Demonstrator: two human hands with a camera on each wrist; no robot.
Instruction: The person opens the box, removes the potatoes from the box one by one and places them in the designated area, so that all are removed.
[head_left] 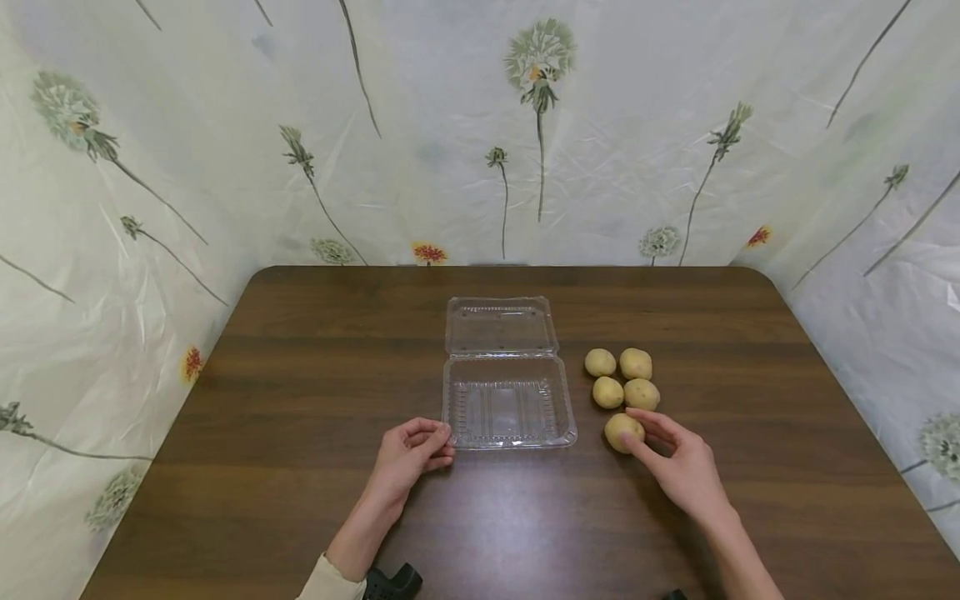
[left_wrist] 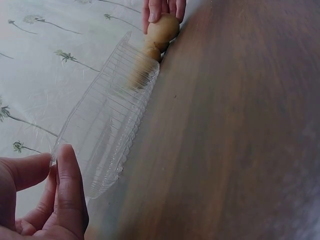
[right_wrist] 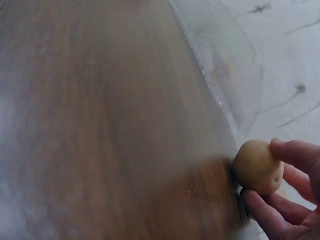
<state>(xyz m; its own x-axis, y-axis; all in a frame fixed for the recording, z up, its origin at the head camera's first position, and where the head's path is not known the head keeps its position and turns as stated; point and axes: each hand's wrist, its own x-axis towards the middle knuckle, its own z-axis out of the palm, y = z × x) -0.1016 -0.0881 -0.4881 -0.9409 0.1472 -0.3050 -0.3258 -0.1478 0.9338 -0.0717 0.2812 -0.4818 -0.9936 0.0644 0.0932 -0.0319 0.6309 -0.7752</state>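
Observation:
A clear plastic clamshell container point(head_left: 510, 408) lies open on the table, its lid point(head_left: 501, 327) folded back toward the far side. My left hand point(head_left: 411, 454) pinches the container's near left corner between thumb and fingers; the left wrist view shows this grip on the rim point(left_wrist: 54, 156). To the right of the container, my right hand point(head_left: 678, 462) holds a potato point(head_left: 622, 432) between thumb and fingers. Just beyond it sit several more potatoes point(head_left: 608, 392) in a close group. In the right wrist view the held potato point(right_wrist: 257, 167) looks smooth and pale yellow.
The dark wooden table point(head_left: 337, 367) has rounded far corners. Behind and beside it hangs a pale sheet point(head_left: 420, 158) printed with dandelions. A black device point(head_left: 393, 582) is by the left wrist, under a cream sleeve point(head_left: 330, 581).

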